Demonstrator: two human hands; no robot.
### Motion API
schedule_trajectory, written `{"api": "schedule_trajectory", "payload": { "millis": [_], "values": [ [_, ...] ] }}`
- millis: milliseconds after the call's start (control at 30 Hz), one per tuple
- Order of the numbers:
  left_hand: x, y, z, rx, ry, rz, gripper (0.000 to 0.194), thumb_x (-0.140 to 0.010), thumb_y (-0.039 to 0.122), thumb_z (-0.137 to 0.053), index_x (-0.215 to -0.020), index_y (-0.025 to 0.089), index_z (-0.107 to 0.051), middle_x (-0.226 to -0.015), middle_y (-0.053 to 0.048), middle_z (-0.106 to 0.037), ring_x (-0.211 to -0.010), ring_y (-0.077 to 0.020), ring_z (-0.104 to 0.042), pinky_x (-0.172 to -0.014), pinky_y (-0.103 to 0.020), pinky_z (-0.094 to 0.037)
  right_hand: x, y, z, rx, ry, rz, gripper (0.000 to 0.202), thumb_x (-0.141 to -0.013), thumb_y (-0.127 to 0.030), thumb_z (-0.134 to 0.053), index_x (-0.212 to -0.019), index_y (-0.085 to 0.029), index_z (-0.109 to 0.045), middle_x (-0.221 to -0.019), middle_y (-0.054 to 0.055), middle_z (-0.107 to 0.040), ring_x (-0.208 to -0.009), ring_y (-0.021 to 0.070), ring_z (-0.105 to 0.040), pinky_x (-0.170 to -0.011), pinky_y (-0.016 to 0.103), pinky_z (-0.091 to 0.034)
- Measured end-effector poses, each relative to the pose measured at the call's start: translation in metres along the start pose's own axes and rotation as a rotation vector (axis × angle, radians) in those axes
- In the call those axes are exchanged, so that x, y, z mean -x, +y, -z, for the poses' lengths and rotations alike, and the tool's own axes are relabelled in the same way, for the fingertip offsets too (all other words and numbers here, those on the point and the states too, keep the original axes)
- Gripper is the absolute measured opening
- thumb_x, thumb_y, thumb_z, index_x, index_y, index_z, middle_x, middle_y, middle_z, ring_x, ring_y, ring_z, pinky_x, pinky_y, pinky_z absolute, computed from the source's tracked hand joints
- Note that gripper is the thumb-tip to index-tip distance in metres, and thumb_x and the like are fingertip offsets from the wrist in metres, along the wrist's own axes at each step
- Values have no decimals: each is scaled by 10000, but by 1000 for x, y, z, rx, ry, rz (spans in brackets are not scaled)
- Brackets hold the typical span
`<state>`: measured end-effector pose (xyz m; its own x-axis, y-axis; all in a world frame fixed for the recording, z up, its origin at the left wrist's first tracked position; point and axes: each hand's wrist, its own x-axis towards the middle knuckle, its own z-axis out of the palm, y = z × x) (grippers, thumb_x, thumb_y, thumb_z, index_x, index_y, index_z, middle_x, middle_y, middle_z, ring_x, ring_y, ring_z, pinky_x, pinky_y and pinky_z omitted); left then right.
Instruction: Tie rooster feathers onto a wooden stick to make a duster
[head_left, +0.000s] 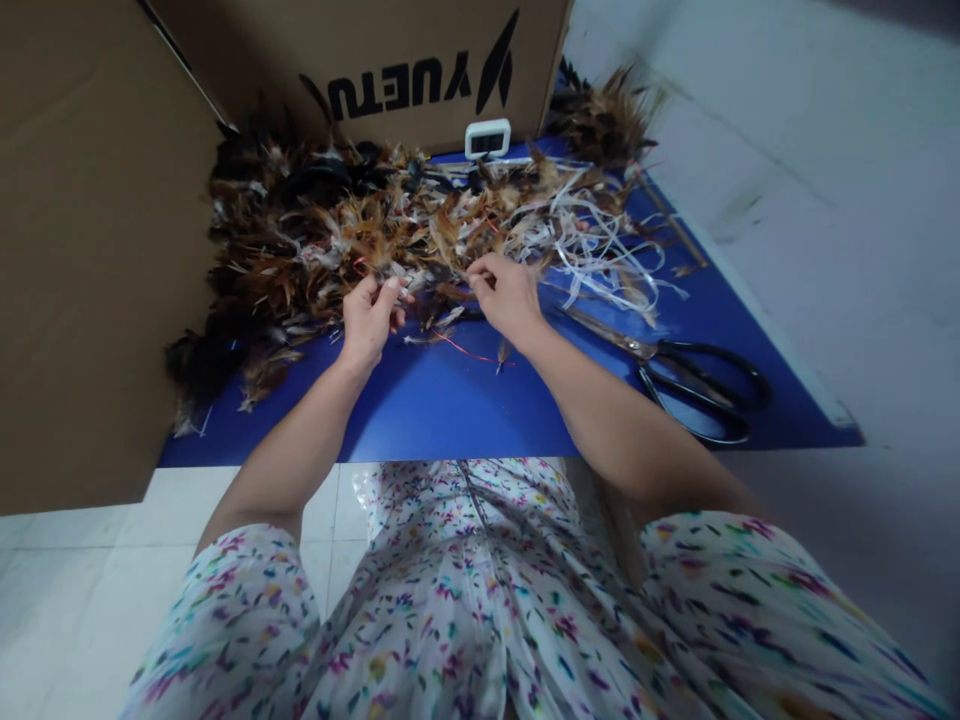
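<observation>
A wide heap of brown, black and white feathers [285, 240] covers the back of the blue table. At its front edge, my left hand [371, 315] pinches a small pale feather piece between thumb and fingers. A little to the right, my right hand [508, 295] is closed at the fingertips over the feathers; what it grips is too small to make out. Loose feathers and a thin red thread [472, 352] lie on the table between and below my hands. Tangled white ribbon [600, 245] rests on the heap right of my right hand.
Large black-handled scissors [675, 375] lie at the right, beside my right forearm. A cardboard box [420, 70] stands behind the heap, with a small white device [487, 139] before it. Another cardboard panel [82, 250] borders the left. The blue table [442, 420] ends near my body.
</observation>
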<state>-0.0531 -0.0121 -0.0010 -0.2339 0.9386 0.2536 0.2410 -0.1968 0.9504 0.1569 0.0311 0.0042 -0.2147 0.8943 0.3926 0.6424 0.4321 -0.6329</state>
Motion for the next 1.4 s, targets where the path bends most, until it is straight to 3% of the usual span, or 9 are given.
{"api": "schedule_trajectory", "payload": {
  "millis": [100, 233, 333, 500, 600, 867, 1033, 1200, 1400],
  "values": [
    [-1, -2, -1, 48, 4, -19, 490, -821, 655, -660, -926, 176, -664, -717, -20, -677, -415, -62, -501, -375, -196, -291, 0, 6, -1, 44, 11, 118, 259, -877, -126, -537, -1024, -183, -742, -1075, 106, -712, -1012, 263, -630, -947, 445, -481],
    [-2, -1, -1, 103, 22, -29, 475, -787, 642, -707, -878, 177, -672, -636, 14, -631, -375, -49, -453, -348, -186, -268, 3, -4, -10, 132, -180, 359, 340, -963, -168, -448, -1111, -221, -749, -1199, 97, -702, -1119, 285, -563, -978, 485, -425],
    [-1, 2, -2, 122, 29, -20, 442, -783, 614, -728, -831, 179, -665, -592, 29, -603, -361, -45, -431, -341, -180, -267, 8, -15, -15, 259, -291, 420, 367, -1004, -208, -417, -1208, -235, -721, -1237, 105, -682, -1160, 305, -517, -930, 485, -396],
    [0, 6, -3, 130, 30, 0, 406, -797, 571, -739, -784, 175, -651, -571, 35, -582, -357, -48, -430, -333, -183, -257, 8, -16, -15, 286, -290, 378, 272, -965, -179, -479, -1035, -199, -741, -1166, 124, -673, -1154, 305, -504, -938, 464, -378],
    [1, 6, -3, 139, 25, 0, 398, -805, 561, -736, -782, 173, -652, -561, 39, -566, -354, -48, -429, -328, -183, -249, 4, -10, -13, 85, -219, 333, 240, -923, -149, -501, -999, -192, -725, -1126, 109, -695, -1142, 280, -531, -966, 447, -393],
    [2, 9, -4, 191, -16, -16, 375, -761, 532, -785, -778, 174, -673, -577, 36, -582, -381, -47, -458, -354, -180, -305, -2, -6, -6, -369, -99, 133, 214, -850, -194, -575, -974, -164, -747, -908, 43, -730, -804, 182, -614, -813, 351, -472],
    [5, 10, -5, 174, -62, -47, 391, -704, 525, -831, -736, 166, -680, -637, 4, -650, -435, -58, -501, -399, -189, -372, -1, -7, -4, -360, -82, 196, 202, -831, -189, -587, -930, -181, -763, -955, 55, -722, -861, 192, -627, -835, 355, -471],
    [7, 7, -6, 79, -65, -80, 399, -723, 559, -804, -782, 170, -732, -542, 24, -597, -414, -72, -498, -398, -200, -391, 3, -12, -5, -301, -116, 252, 205, -839, -182, -578, -930, -197, -761, -954, 55, -705, -868, 195, -624, -829, 357, -476],
    [12, 8, -9, 75, -172, -53, 467, -694, 631, -795, -712, 177, -687, -471, 28, -578, -373, -84, -494, -366, -200, -393, 7, -19, -5, -281, -104, 250, 165, -830, -175, -600, -892, -186, -752, -956, 56, -728, -910, 207, -653, -873, 373, -490]
  ]
}}
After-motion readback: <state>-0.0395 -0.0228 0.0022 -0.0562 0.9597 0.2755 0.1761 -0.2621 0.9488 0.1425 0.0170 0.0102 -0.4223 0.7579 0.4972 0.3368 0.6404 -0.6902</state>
